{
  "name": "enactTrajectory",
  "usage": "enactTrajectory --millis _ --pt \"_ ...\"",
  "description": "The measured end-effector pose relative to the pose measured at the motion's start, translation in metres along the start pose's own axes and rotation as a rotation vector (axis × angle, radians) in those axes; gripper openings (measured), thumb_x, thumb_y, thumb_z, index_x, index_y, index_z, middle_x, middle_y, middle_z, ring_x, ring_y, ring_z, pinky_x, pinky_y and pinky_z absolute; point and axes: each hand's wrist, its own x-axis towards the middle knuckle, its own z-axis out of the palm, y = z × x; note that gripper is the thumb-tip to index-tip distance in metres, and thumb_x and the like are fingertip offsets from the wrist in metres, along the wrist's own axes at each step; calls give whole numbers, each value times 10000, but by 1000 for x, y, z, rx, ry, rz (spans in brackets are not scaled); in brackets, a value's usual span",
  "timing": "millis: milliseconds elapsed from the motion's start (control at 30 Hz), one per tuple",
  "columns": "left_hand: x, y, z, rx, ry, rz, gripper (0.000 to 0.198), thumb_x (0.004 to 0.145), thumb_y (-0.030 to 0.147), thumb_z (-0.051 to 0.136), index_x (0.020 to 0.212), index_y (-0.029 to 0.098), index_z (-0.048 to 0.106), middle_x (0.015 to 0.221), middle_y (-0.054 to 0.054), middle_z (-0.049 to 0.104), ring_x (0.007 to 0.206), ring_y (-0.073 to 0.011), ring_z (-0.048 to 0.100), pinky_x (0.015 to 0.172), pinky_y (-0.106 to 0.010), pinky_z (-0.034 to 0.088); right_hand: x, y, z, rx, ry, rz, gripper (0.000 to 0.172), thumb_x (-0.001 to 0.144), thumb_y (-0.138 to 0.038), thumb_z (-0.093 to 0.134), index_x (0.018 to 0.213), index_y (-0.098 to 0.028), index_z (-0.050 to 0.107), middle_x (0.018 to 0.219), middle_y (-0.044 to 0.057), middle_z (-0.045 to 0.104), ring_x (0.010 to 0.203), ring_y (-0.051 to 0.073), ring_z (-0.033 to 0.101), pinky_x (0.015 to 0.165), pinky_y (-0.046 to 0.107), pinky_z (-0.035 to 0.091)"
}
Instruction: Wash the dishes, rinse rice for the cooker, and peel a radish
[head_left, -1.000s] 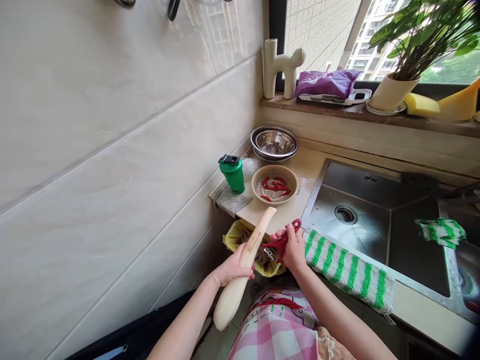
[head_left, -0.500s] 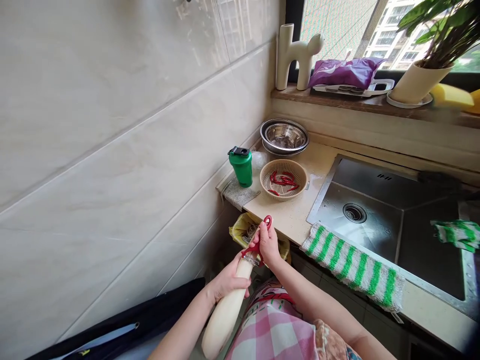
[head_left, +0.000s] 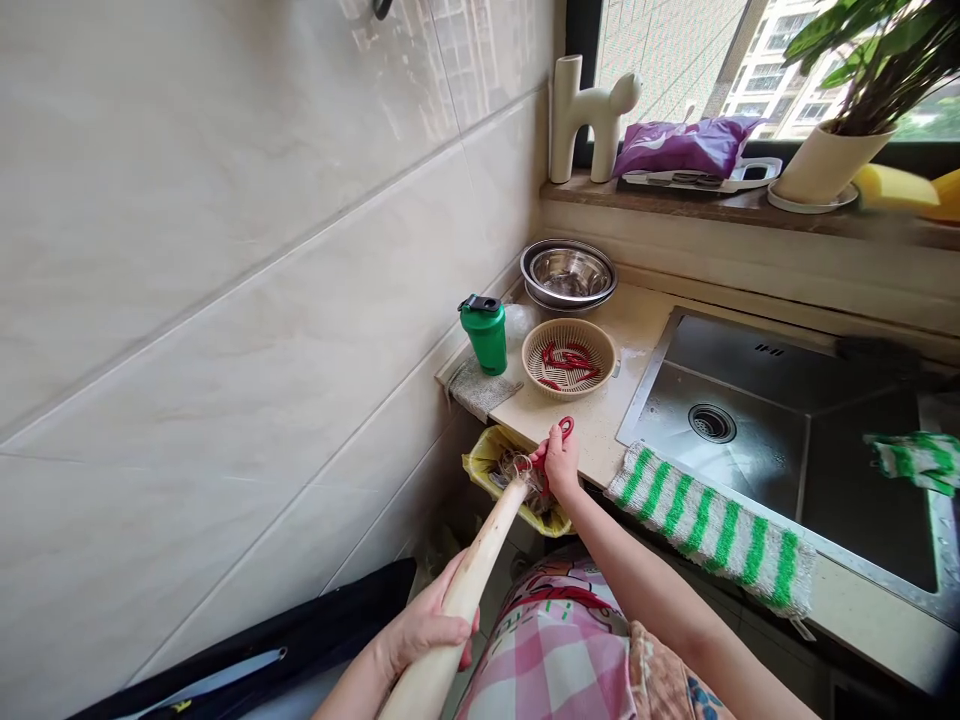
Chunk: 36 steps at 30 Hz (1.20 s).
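Observation:
A long pale peeled root, which looks like a lotus root section or a white radish [head_left: 480,560], slants up from the bottom edge. My left hand [head_left: 427,620] is wrapped round its lower part. At its far, narrow end my right hand [head_left: 561,462] grips a red-handled peeler [head_left: 566,428], whose looped handle end sticks out above the fist. The peeler's head is partly hidden by the fingers and the root's tip. Below that tip is a bin lined with a yellow bag [head_left: 480,465], with thin peelings [head_left: 517,465] in it.
On the counter [head_left: 600,420] stand a basket [head_left: 536,375] of red chillies [head_left: 566,362], a green lidded cup [head_left: 486,338] and stacked steel bowls [head_left: 570,275]. A steel sink [head_left: 739,400] lies to the right, with a green-striped cloth [head_left: 709,530] over its front edge. A tiled wall [head_left: 262,300] bounds the left.
My right hand with the peeler has moved up and right, to the root's far end. The left hand now holds the root lower down, and more of its upper length shows.

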Motion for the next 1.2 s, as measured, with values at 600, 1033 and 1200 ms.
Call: enactTrajectory --millis 600,1033,1200 --pt "66 56 31 2 121 -95 1045 607 246 707 1465 281 110 732 -13 627 496 -178 630 436 -205 395 -78 -29 25 235 -153 117 432 774 -626 570 816 -243 374 467 -107 498 363 109 521 350 191 399" --pt "4 42 22 79 132 -144 1112 523 260 723 1460 284 124 771 12 645 536 -178 637 453 -238 450 14 -28 -22 159 86 -71 478 744 -657 569 811 -245 335 458 -113 509 372 124 545 359 210 417" --pt "8 55 28 48 171 -123 1014 596 242 691 1450 325 151 796 21 638 539 -152 636 451 -211 385 -3 -31 -15 269 106 -81 467 753 -641 570 844 -241 346 525 -88 572 483 142 620 432 226 461"
